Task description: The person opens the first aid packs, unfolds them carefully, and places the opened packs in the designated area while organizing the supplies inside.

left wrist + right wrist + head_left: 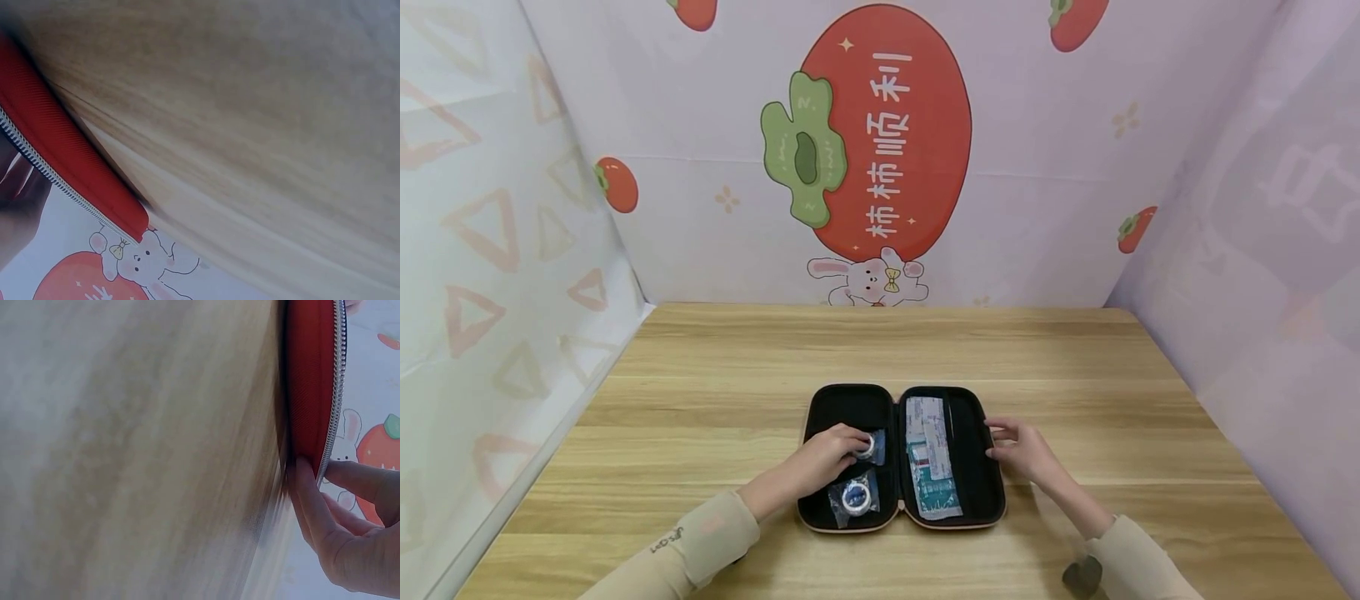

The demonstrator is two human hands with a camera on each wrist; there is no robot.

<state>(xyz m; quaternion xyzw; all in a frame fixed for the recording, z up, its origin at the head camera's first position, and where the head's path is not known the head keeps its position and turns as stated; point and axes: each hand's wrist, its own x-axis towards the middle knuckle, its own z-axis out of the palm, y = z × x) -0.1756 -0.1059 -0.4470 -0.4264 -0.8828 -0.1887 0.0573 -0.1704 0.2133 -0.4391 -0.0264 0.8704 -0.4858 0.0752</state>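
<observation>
A zippered case (900, 500) lies unfolded on the table, black inside; its red outside and silver zipper (338, 381) show in the right wrist view. In its left half, my left hand (827, 457) pinches a wrapped white tape roll (871, 448), partly hidden by the fingers. Nearer me lies a second wrapped tape roll (856, 498). White and teal flat packets (934, 479) fill part of the right half. At the case's right edge, my right hand (1026, 452) grips the rim between thumb and fingers. The left wrist view shows the left hand (22, 212) only partly, behind the red side.
The wooden table (715, 358) runs back to a pale printed backdrop (1037, 125), with similar cloth walls on the left and right. A dark rounded thing (1082, 577) is by the right sleeve.
</observation>
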